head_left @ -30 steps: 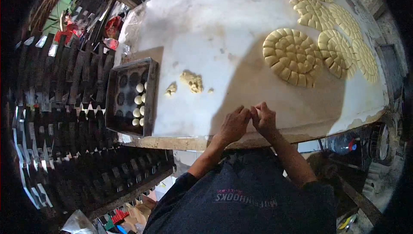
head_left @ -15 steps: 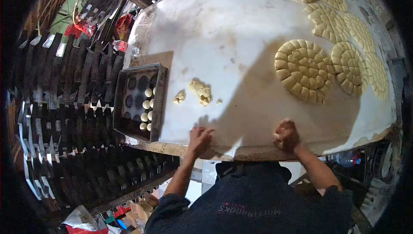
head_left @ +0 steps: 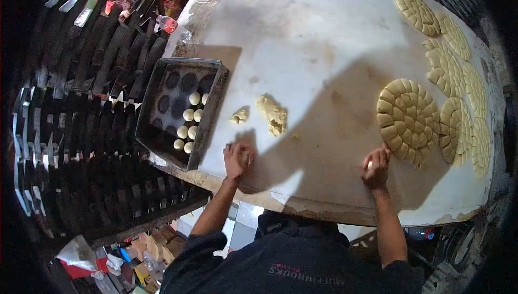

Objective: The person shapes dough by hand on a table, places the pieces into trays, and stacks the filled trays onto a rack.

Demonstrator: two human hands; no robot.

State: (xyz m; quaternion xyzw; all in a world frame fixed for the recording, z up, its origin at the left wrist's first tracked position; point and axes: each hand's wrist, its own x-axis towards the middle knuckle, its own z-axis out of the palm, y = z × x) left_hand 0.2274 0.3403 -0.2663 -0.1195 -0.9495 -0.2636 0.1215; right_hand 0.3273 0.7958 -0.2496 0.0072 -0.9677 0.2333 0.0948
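Observation:
My left hand (head_left: 237,160) is curled over a small dough piece (head_left: 246,158) on the worktop, to the right of the dark tray (head_left: 211,126). Above it on the worktop lie a small dough scrap (head_left: 239,115) and a larger torn lump (head_left: 272,115). My right hand (head_left: 376,167) has its fingers bent round a pale dough piece (head_left: 370,165), mostly hidden. Its fingertips are by the lower left edge of a large scored dough round (head_left: 407,116). Several pale dough balls (head_left: 188,115) sit in the right part of the tray.
More scored dough rounds (head_left: 456,126) lie along the worktop's (head_left: 302,24) right side. A plastic bottle (head_left: 167,24) is at its upper left edge. Dark stacked racks or trays (head_left: 70,137) stand to the left. Bags and papers (head_left: 145,253) lie below.
The view has shifted, moving the worktop's contents rightward. My left hand has moved closer to the tray. My right hand has come nearer the large dough round, and pale dough now shows in its fingers.

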